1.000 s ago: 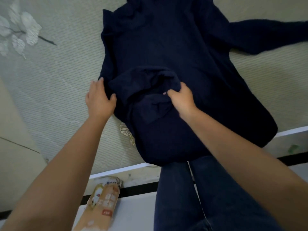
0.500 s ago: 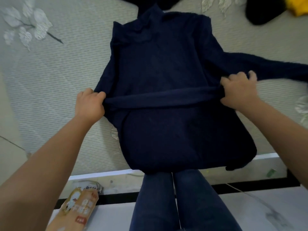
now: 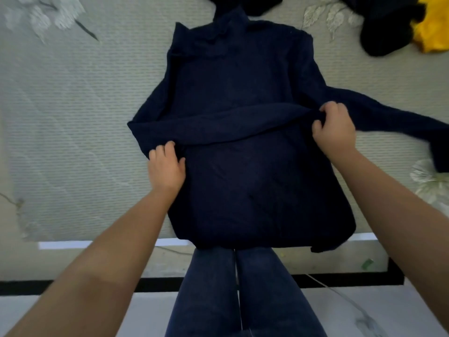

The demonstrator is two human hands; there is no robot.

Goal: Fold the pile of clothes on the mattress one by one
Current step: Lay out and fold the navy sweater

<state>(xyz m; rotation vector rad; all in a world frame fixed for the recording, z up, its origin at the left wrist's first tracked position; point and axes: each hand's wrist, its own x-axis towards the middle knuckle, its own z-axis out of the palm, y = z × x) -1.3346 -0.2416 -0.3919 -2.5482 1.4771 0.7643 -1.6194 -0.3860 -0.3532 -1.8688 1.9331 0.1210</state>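
A navy blue sweater lies flat on the pale mattress, collar away from me, hem at the near edge. One sleeve is folded across the body as a band. My left hand rests on the fold at the sweater's left side, fingers curled onto the cloth. My right hand grips the sleeve's end at the right side. The other sleeve stretches out to the right.
More clothes lie at the far edge: a dark garment and a yellow one at the top right, another dark piece behind the collar. My jeans-clad legs stand against the mattress edge.
The bunched sleeve was pulled straight across the sweater by my right hand moving right. Since half a second ago the band has settled flatter and my left hand has shifted onto the fold.
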